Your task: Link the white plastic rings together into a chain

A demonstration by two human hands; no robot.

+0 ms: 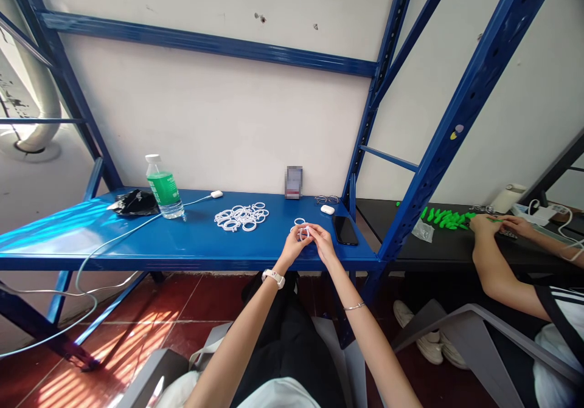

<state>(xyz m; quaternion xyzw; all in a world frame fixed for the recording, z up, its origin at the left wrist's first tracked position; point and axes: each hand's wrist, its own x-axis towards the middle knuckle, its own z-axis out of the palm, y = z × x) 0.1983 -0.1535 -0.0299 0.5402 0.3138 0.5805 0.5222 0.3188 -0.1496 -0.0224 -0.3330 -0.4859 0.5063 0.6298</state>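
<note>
Over the front edge of the blue table (191, 244), my left hand (294, 247) and my right hand (322, 241) meet at the fingertips. Between them they pinch a small white ring (304, 233). Fine detail of the ring is hidden by the fingers. Just beyond my hands another white ring (299, 221) lies on the table. A pile of similar white rings (241, 216), several of them overlapping, rests farther left.
A green-labelled bottle (164, 188) and a black bag (135, 202) stand at left, near a white cable (123, 233). Right of my hands lie a phone (345, 230), a white case (327, 210) and glasses (326, 199). A co-worker's hands (486, 224) handle green pieces (449, 218) at the neighbouring table.
</note>
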